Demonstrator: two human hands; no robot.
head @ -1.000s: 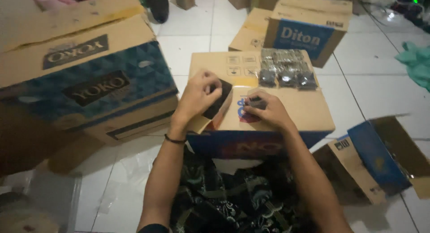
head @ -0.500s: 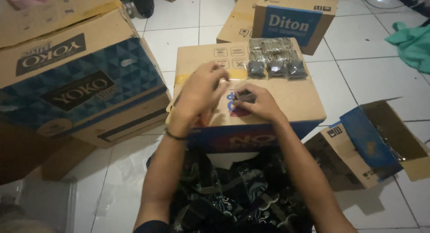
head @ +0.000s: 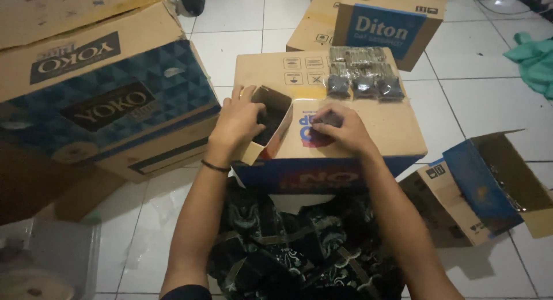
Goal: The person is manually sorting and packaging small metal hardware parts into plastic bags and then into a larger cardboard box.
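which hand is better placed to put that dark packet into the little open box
Right, probably. The right hand already pinches the small dark packet beside the small open box, while the left hand is busy steadying that box.

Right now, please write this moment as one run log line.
left hand: holds small open box | right hand: dark packet | surface: cardboard carton
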